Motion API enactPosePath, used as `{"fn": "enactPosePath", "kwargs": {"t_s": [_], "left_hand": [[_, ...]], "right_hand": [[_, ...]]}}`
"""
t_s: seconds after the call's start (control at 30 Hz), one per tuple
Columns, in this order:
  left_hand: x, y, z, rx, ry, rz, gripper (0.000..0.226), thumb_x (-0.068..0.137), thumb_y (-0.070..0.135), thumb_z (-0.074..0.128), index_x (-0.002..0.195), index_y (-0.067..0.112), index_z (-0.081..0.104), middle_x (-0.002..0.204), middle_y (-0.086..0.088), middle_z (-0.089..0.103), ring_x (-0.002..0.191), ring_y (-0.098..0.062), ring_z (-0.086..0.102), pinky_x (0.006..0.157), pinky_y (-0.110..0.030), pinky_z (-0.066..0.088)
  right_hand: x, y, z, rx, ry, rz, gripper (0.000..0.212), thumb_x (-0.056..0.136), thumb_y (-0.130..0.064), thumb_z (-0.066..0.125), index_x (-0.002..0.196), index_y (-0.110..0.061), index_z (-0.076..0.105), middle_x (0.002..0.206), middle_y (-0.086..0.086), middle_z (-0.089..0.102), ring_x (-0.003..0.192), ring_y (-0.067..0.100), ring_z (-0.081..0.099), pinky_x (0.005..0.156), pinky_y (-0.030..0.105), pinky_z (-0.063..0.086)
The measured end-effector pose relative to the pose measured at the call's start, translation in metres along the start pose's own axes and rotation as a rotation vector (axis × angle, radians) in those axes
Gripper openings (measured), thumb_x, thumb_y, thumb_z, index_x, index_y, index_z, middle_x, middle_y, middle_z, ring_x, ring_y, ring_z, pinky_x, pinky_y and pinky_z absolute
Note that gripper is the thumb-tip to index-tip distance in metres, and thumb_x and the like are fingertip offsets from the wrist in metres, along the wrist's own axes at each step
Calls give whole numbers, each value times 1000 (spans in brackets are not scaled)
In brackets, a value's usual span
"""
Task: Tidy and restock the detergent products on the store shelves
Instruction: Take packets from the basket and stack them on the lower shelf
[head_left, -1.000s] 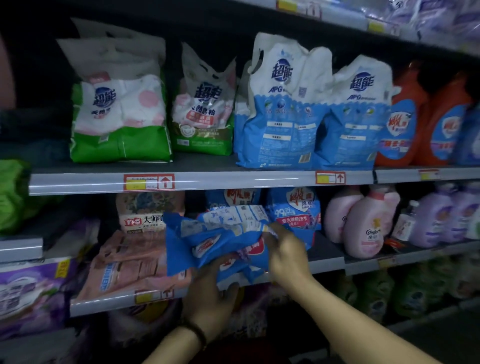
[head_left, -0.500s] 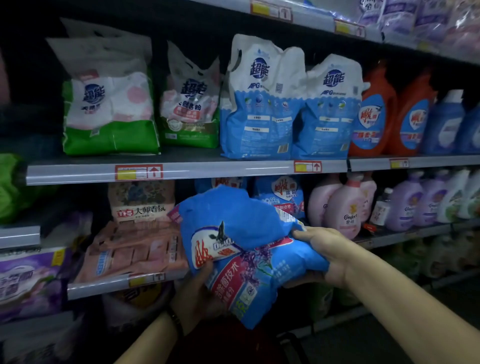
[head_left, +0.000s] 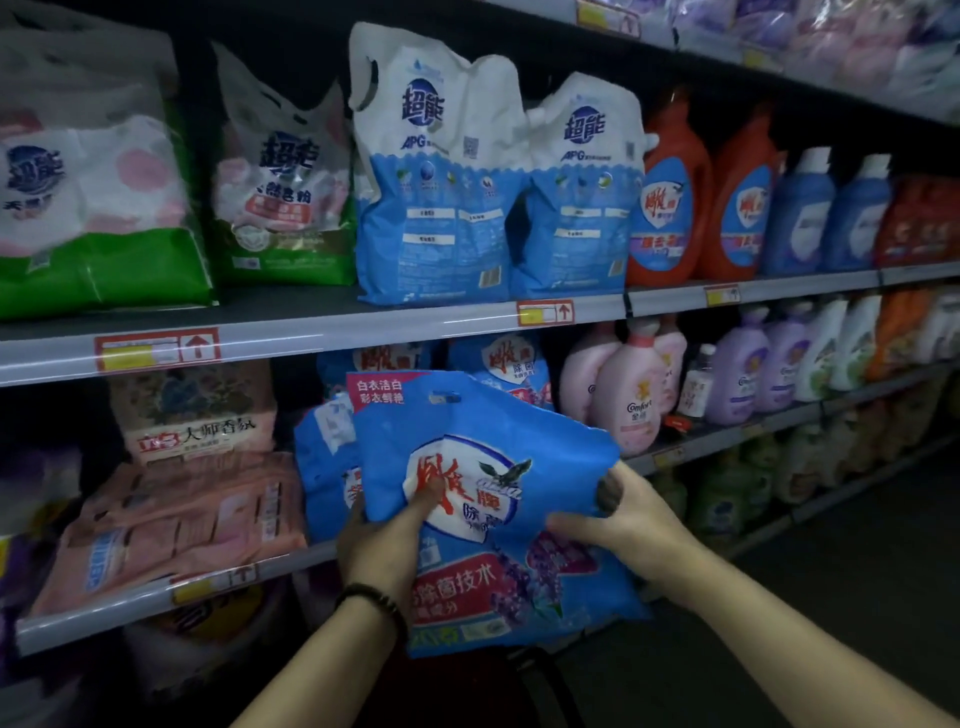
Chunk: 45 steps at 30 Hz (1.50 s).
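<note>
Here, blue bag (head_left: 488, 467) before lower shelf edge (head_left: 104, 616)

I see dim aisle lighting, grey metal shelves (head_left: 311, 332) running off to the right (red-framed price tags (head_left: 156, 351) on the front rails), dark floor (head_left: 857, 561) lower right.

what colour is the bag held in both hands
Blue bag, with a white oval logo and purple flowers; head view.
</note>
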<state>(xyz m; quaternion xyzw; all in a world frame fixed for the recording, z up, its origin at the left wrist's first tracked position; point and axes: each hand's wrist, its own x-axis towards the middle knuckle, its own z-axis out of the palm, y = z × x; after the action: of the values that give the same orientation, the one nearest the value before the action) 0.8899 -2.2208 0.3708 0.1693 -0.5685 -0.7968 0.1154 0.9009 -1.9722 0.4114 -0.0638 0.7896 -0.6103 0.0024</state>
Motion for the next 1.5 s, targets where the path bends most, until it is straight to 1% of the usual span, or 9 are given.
{"fn": "enactPosePath", "kwargs": {"t_s": [0.13, 0.33, 0.53, 0.73, 0.83, 0.97, 1.23, 1.37, 1.5], "left_hand": [[-1, -3, 16, 102, -133, 125, 60, 54, 53, 97, 105, 28, 78, 99, 3, 82, 92, -26, 79, 88, -56, 61], [12, -23, -6, -229, -666, -272, 98, 67, 49, 94, 149, 18, 50, 147, -21, 57, 134, -47, 55, 113, -71, 35], [-8, -15, 32, -186, -346, -46, 36, 92, 40, 73, 121, 19, 70, 119, -11, 77, 107, -39, 74, 96, -65, 54], [4, -14, 59, -77, -174, 24, 38, 89, 53, 72, 108, 20, 74, 103, -8, 81, 92, -36, 78, 85, -61, 61], [15, -16, 65, -55, -141, 1, 36, 91, 52, 70, 104, 19, 75, 97, -5, 82, 88, -33, 79, 85, -59, 62], [29, -20, 82, -1, -138, -17, 40, 87, 61, 69, 99, 23, 77, 94, -2, 82, 87, -32, 79, 83, -58, 62], [86, -37, 132, 356, -381, 146, 56, 91, 78, 43, 107, 36, 77, 105, 4, 80, 100, -21, 76, 92, -47, 61], [137, -62, 140, 642, -361, 428, 17, 104, 24, 51, 102, 38, 60, 102, 11, 62, 108, -19, 57, 97, -35, 46], [198, -78, 153, 1398, -445, 812, 44, 89, 7, 59, 130, 22, 57, 133, -2, 53, 127, -25, 41, 106, -36, 41]], "right_hand": [[13, 3, 7, 156, 375, -60, 62, 67, -79, 77, 86, -19, 78, 83, 0, 75, 78, 20, 67, 70, 38, 52], [31, -12, -10, 590, 404, 80, 47, 99, -49, 64, 122, -8, 74, 110, 19, 80, 100, 42, 77, 88, 60, 62], [39, -10, -25, 391, 447, 75, 46, 100, -49, 65, 108, -4, 76, 99, 16, 82, 88, 36, 79, 83, 52, 65], [32, 21, -44, 367, 380, 14, 44, 93, -50, 72, 112, -11, 78, 107, 9, 82, 97, 30, 80, 87, 45, 61], [29, 47, -57, 332, 217, -2, 85, 57, -60, 96, 123, -13, 71, 115, 9, 81, 101, 30, 79, 79, 39, 64], [27, 80, -61, 49, 18, 133, 73, 58, -27, 104, 121, -18, 68, 107, -5, 82, 98, 15, 80, 76, 26, 64], [83, 138, -74, 129, 376, 72, 16, 81, -14, 85, 88, -1, 79, 86, 14, 82, 87, 31, 79, 70, 37, 62], [118, 161, -100, 162, 512, 81, 18, 81, -19, 88, 93, -6, 81, 91, 12, 82, 92, 37, 79, 87, 64, 61], [155, 165, -124, 109, 643, 47, 13, 86, -16, 86, 94, -10, 78, 91, 6, 82, 87, 32, 79, 84, 64, 62]]}}
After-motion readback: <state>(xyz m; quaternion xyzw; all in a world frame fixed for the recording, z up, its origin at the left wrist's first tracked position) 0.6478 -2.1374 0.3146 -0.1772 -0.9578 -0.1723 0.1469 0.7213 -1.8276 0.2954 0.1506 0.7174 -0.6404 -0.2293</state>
